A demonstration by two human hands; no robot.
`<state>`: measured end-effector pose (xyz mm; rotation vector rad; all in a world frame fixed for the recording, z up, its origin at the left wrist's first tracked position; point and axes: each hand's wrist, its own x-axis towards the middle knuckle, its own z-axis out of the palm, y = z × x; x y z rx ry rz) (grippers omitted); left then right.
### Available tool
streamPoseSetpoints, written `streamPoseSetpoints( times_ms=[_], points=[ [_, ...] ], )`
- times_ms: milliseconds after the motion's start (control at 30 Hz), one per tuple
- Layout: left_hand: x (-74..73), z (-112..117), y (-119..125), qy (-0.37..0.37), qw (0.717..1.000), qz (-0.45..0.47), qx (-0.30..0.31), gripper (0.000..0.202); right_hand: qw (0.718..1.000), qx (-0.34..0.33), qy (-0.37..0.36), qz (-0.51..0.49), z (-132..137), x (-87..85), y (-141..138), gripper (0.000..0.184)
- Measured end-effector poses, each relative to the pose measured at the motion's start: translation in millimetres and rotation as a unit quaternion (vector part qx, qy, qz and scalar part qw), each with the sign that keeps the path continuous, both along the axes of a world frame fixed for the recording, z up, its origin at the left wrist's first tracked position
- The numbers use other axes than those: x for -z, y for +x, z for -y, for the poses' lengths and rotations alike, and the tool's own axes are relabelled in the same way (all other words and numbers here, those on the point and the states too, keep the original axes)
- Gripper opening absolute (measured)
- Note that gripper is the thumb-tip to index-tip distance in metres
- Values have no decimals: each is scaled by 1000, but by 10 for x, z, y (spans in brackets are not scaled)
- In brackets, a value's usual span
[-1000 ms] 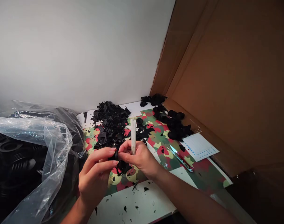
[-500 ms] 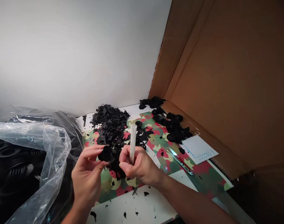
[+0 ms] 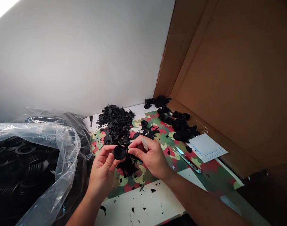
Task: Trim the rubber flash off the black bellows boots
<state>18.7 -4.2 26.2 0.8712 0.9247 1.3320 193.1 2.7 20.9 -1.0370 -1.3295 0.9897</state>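
Note:
My left hand pinches a small round black rubber part between thumb and fingertips, held above the camouflage-patterned mat. My right hand is closed beside it, its thumb and forefinger pinched at the part's right edge. A pale tool handle shows only as a sliver inside the right hand's fingers. Black offcuts hang and lie just under both hands.
A heap of black scraps lies behind the hands. Trimmed black parts sit along the tall cardboard wall. A clear plastic bag of black parts fills the left. Snips and a paper card lie right.
The upright white tool handle has dropped down into my right hand and is nearly hidden. My left hand has turned the black part so its round face shows, and the right fingers have met it.

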Motion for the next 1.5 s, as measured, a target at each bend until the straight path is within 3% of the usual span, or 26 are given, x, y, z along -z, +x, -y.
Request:
streamPoseSetpoints(
  times_ms=[367, 567, 767, 1000, 1067, 1133, 1300, 1400, 1500],
  points=[
    [123, -13, -63, 146, 980, -127, 41, 15, 996, -8, 39, 79, -3, 8, -16, 11],
    [18, 5, -109, 181, 953, -233, 64, 13, 992, -40, 59, 104, 1, 4, -22, 12],
    [39, 34, -102, 213, 935, -282, -13, 8, 991, -67, 46, 105, 32, -30, -68, 13],
    [82, 56, -119, 270, 910, -309, -61, 15, 991, -98, 23, 91, 71, -21, -124, 16],
    [65, 32, -125, 251, 915, -304, -86, 10, 991, -109, 35, 70, 76, -26, -115, 15],
    [61, 1, -123, 214, 939, -252, -97, 4, 994, -94, 36, 40, 69, -36, -72, 14],
    [75, -13, -84, 79, 990, -104, -57, 33, 1000, -23, -11, 16, 16, -89, 121, 9],
    [36, 33, -61, 31, 996, -80, -25, 44, 998, -25, -17, 51, 5, -110, 238, 11],
    [-17, 65, -63, 1, 999, -50, 10, 48, 987, -8, -26, 158, 51, -46, 331, 15]
  ],
)
